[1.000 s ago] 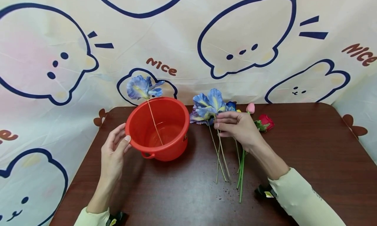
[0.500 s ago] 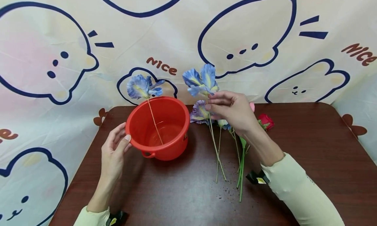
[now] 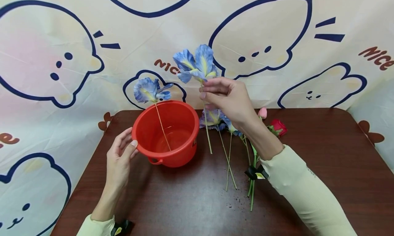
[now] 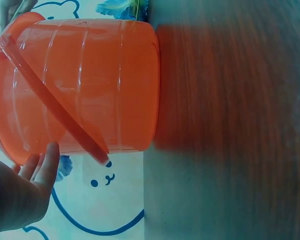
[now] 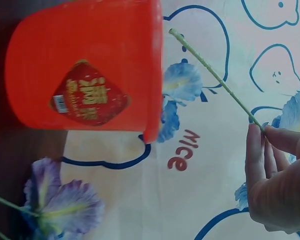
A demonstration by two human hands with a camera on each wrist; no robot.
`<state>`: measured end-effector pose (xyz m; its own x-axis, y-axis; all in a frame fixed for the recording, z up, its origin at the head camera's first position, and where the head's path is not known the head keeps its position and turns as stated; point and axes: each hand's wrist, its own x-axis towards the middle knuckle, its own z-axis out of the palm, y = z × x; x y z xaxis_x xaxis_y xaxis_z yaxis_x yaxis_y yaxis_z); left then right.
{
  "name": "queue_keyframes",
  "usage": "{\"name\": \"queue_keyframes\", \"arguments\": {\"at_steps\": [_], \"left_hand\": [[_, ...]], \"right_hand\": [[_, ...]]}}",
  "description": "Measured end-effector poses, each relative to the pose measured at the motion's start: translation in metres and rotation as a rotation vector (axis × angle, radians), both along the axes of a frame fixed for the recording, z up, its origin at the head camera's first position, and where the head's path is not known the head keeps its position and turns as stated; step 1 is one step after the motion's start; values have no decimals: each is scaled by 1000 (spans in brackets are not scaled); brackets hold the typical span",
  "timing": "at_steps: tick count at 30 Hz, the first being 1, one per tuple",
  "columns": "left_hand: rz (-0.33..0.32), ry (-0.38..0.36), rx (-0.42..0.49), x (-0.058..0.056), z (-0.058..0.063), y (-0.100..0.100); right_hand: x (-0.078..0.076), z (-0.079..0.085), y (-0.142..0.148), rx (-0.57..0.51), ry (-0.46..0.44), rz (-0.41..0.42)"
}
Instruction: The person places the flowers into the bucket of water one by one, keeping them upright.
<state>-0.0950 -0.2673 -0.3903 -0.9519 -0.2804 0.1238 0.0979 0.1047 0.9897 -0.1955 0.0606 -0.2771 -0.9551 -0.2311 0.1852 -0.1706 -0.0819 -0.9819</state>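
A red plastic bucket [image 3: 184, 157] stands on the table, and my left hand [image 3: 119, 160] grips its rim at the left side. Inside it leans one blue artificial iris [image 3: 147, 91], its bloom above the back rim. My right hand [image 3: 231, 99] pinches the stem of a second blue iris [image 3: 197, 65], raised above the table just right of the bucket. That stem [image 5: 210, 70] hangs down, its lower end near the bucket's rim in the right wrist view. The left wrist view shows the bucket's handle [image 4: 55, 105] folded against its side.
Right of the bucket lie a purple iris [image 3: 210, 119], several other stems, a pink bud [image 3: 262, 113] and a red rose [image 3: 278, 127]. Dark crumbs [image 3: 235, 200] are scattered on the brown table [image 3: 184, 208]. A cartoon-printed cloth [image 3: 246, 17] hangs behind the table.
My right hand has lifted the blue iris from the pile of flowers and carried it up and left toward the bucket. My left hand has stayed on the rim.
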Motion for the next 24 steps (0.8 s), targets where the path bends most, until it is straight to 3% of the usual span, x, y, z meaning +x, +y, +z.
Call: {"name": "queue_keyframes", "arguments": {"at_steps": [9, 16, 24], "left_hand": [[-3, 0, -1, 0, 0, 0], [2, 1, -15, 1, 0, 0], [0, -6, -13, 2, 0, 0]], "right_hand": [[-8, 16, -26, -45, 87, 9], [-16, 14, -48, -87, 99, 25], [-20, 9, -69, -39, 117, 50]]}}
